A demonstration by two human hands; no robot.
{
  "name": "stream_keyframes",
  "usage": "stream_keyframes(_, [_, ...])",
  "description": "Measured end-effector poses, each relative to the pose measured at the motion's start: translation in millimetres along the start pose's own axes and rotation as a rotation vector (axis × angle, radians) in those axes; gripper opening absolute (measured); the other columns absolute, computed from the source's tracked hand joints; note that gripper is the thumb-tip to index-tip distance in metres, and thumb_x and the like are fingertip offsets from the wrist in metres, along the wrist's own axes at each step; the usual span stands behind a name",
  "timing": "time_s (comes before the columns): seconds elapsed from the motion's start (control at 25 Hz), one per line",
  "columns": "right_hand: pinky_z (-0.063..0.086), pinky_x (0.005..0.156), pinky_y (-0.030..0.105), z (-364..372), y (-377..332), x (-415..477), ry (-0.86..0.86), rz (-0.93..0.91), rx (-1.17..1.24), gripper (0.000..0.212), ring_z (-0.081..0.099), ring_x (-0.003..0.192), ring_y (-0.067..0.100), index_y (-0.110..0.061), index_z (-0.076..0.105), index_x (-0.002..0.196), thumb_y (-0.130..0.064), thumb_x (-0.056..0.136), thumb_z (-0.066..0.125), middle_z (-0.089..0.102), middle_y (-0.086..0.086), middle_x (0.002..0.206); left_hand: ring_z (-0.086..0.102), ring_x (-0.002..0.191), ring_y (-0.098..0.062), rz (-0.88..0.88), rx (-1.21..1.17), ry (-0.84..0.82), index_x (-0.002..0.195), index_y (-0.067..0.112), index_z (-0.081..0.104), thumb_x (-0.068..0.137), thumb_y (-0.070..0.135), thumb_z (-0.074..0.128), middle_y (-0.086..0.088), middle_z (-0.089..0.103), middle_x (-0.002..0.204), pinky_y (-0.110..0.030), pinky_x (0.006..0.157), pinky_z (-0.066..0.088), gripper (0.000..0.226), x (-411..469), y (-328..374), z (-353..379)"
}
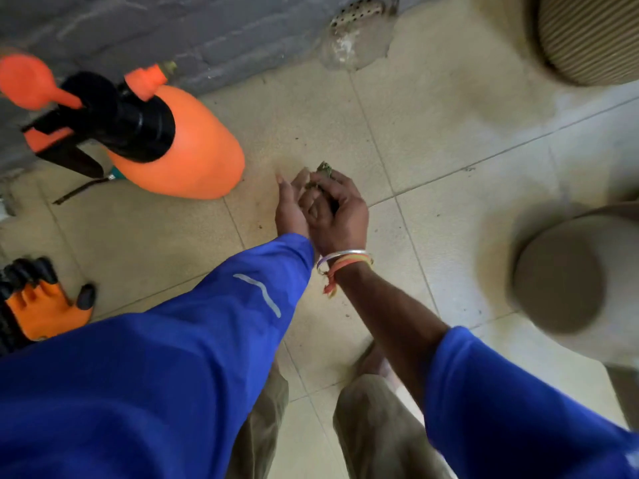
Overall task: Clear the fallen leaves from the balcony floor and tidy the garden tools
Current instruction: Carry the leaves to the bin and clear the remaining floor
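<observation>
My two hands meet low over the beige tiled floor [432,140], in the middle of the view. A small clump of dry green-brown leaves [323,171] pokes out of the curled fingers of my right hand [340,209]. Touching it on the left, my left hand [290,209] is cupped with its palm up and fingers relaxed. An orange pump sprayer [186,150] with a black top stands on the floor to the left of my hands. Orange and black garden gloves [41,305] lie at the left edge. Fine crumbs of soil dot the tiles around my hands.
A grey wall [173,32] runs along the top left. A round floor drain [358,15] sits at its foot. A ribbed beige pot [591,36] stands at the top right and a blurred round pot [567,278] at the right. My legs are below.
</observation>
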State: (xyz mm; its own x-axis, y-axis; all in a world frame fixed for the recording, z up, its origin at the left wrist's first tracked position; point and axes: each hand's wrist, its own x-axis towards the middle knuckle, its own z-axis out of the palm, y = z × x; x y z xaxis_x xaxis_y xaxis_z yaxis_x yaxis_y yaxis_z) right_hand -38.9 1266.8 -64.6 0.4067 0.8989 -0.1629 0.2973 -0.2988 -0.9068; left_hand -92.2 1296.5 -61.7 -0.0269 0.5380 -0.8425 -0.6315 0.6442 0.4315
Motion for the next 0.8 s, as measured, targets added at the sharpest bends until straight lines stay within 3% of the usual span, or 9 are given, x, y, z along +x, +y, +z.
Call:
stream_keyframes(0.16, [0.041,0.096,0.011,-30.6,-57.4,-15.8,0.073,0.117,0.151,0.024,0.056,0.108,-0.008,-0.012,0.076,0.106,-0.003,0.087,0.064,0.067,0.006,0.119,0.047,0.136,-0.032,-0.106,-0.124,-0.228,0.146,0.015,0.045,0.105,0.05,0.026,-0.012,0.052,0.142,-0.036,0.105,0.042,0.057,-55.2,24.7,42.3])
stream_keyframes(0.24, [0.044,0.1,0.02,-48.2,-96.8,-14.5,0.141,0.168,0.306,0.023,0.059,0.113,0.002,-0.012,0.076,0.103,-0.005,0.083,0.065,0.069,0.007,0.115,0.045,0.139,-0.027,-0.072,-0.103,-0.289,0.14,0.014,0.048,0.106,0.047,0.027,-0.006,0.056,0.138,-0.035,0.109,0.04,0.052,-86.6,39.3,62.1])
stream_keyframes(0.32, [0.05,0.096,0.035,-71.5,-141.6,-12.4,0.26,0.177,0.532,0.017,0.064,0.106,0.017,-0.007,0.072,0.096,-0.007,0.083,0.062,0.071,0.01,0.105,0.056,0.128,-0.02,-0.026,-0.084,-0.307,0.127,0.011,0.056,0.107,0.041,0.031,-0.002,0.063,0.125,-0.03,0.104,0.046,0.044,-125.3,55.5,89.2])
stream_keyframes(0.4, [0.051,0.084,0.032,-105.1,-188.3,-9.4,0.429,0.189,0.711,0.012,0.063,0.09,0.015,-0.004,0.066,0.094,-0.008,0.086,0.058,0.068,0.006,0.094,0.07,0.099,-0.011,-0.034,-0.058,-0.319,0.112,0.01,0.063,0.106,0.035,0.038,0.0,0.073,0.107,-0.023,0.086,0.056,0.036,-170.0,72.0,126.2])
stream_keyframes(0.48, [0.051,0.085,0.029,-137.7,-229.3,-5.2,0.574,0.197,0.777,0.018,0.062,0.092,0.012,0.001,0.063,0.102,-0.008,0.09,0.054,0.066,0.011,0.099,0.072,0.086,-0.009,-0.066,-0.007,-0.385,0.106,0.01,0.065,0.106,0.034,0.04,0.001,0.076,0.092,-0.023,0.082,0.057,0.035,-215.2,83.5,161.8])
stream_keyframes(0.6, [0.051,0.1,0.038,-188.9,-274.6,-7.9,0.748,0.182,0.81,0.03,0.064,0.112,0.022,0.002,0.064,0.12,-0.01,0.095,0.051,0.068,0.015,0.119,0.071,0.091,-0.011,-0.112,0.128,-0.516,0.105,0.011,0.066,0.106,0.032,0.04,0.003,0.076,0.093,-0.025,0.088,0.055,0.034,-278.5,88.7,211.7])
stream_keyframes(0.68, [0.051,0.101,0.041,-222.8,-301.5,-14.8,0.797,0.151,0.826,0.033,0.064,0.114,0.026,0.001,0.066,0.119,-0.015,0.095,0.049,0.07,0.012,0.118,0.07,0.094,-0.01,-0.105,0.202,-0.576,0.107,0.011,0.067,0.105,0.029,0.041,0.002,0.075,0.1,-0.025,0.087,0.055,0.031,-315.4,82.5,235.7])
stream_keyframes(0.8, [0.047,0.104,0.041,-289.2,-324.2,-45.7,0.904,0.099,0.726,0.033,0.063,0.116,0.018,-0.001,0.067,0.121,-0.015,0.098,0.048,0.069,0.007,0.12,0.069,0.097,-0.01,-0.171,0.31,-0.667,0.114,0.009,0.064,0.106,0.025,0.038,0.0,0.074,0.106,-0.022,0.088,0.055,0.032,-383.4,51.1,262.9])
